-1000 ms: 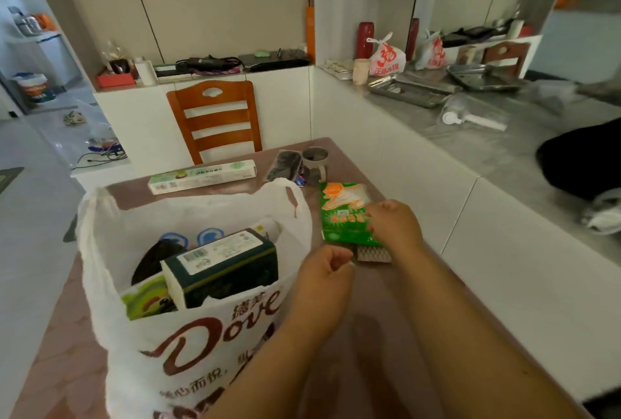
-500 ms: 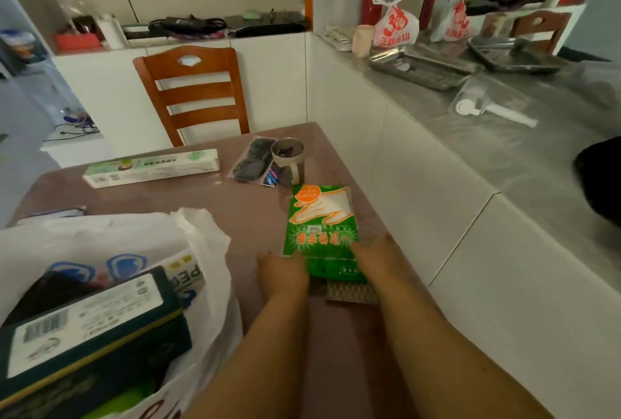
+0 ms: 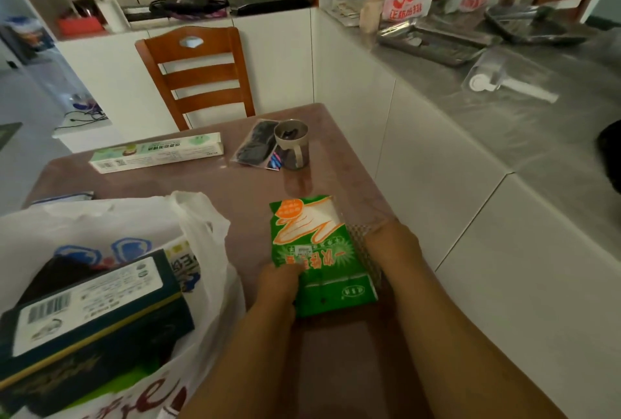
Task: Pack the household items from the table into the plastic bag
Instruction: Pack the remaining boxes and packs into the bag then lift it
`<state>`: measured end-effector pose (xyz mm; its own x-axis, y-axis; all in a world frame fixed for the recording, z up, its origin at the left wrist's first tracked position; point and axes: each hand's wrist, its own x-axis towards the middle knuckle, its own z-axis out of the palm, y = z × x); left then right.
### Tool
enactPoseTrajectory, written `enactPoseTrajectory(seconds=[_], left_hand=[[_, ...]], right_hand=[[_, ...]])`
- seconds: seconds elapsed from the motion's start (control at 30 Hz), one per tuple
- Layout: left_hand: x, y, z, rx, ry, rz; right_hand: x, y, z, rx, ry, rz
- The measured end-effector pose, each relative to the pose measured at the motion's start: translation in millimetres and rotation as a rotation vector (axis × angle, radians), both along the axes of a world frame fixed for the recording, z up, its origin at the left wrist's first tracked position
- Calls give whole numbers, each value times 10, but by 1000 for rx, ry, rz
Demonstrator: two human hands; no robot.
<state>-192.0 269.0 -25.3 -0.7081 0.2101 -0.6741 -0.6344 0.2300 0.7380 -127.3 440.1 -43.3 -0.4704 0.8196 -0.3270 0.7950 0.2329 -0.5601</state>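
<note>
Head view shows the left hand (image 3: 280,287) and right hand (image 3: 391,250) closed on opposite edges of a green packet (image 3: 319,260), which sits low over the worktop (image 3: 168,183) with a mesh-patterned item (image 3: 357,233) beneath it. Each grip is pinched on the packet; whether it is lifted clear cannot be told. Step in hand, by judgement: pick-up of this packet. The plastic bag (image 3: 201,217) stands just left, open and part filled. Next move calls for carrying the packet left into the bag mouth. A toothpaste box (image 3: 156,151) and mug (image 3: 291,143) remain unpacked.
</note>
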Motion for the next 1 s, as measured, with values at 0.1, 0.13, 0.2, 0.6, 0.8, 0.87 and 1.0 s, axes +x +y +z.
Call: enactPoseTrajectory(seconds=[0.1, 0.13, 0.2, 0.6, 0.8, 0.87, 1.0], left_hand=[[145, -100, -81, 7, 93, 73], [205, -153, -98, 9, 108, 91], [284, -241, -150, -12, 112, 122], [246, -252, -136, 126, 10, 143], [287, -203, -34, 140, 36, 67], [328, -205, 12, 138, 79, 21], [409, -206, 254, 178, 173, -24]], right_hand=[[-27, -42, -80, -43, 50, 13], [-42, -56, -124, -78, 48, 34], [-80, -70, -186, -93, 33, 62], [-260, -148, 505, -422, 141, 203], [-283, -465, 235, -578, 137, 137], [-218, -441, 300, -724, 185, 69], [-36, -424, 596, -791, 295, 0]])
